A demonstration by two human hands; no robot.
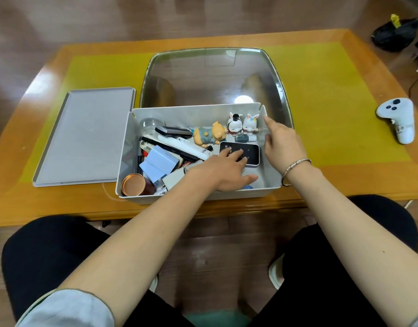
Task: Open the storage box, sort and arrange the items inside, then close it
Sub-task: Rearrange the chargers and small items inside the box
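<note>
The white storage box (126, 147) stands open near the table's front edge, its grey lid (85, 135) lying flat to the left. My left hand (223, 172) reaches inside, its straight fingers resting on a black-faced device (249, 153) with a white rim. My right hand (282, 143) is at the box's right wall, its index finger pointing toward the far right corner. Two white rabbit figurines (242, 123) stand at the back right, a yellow pig figurine (211, 135) beside them. A copper tin (133, 184), a light blue card (157, 162), pens and small items fill the left half.
A clear glass panel (212, 76) lies on the yellow mat (321, 95) behind the box. A white game controller (398, 119) sits at the table's right. A black bag (394, 34) lies on the floor at far right. My knees are below the table edge.
</note>
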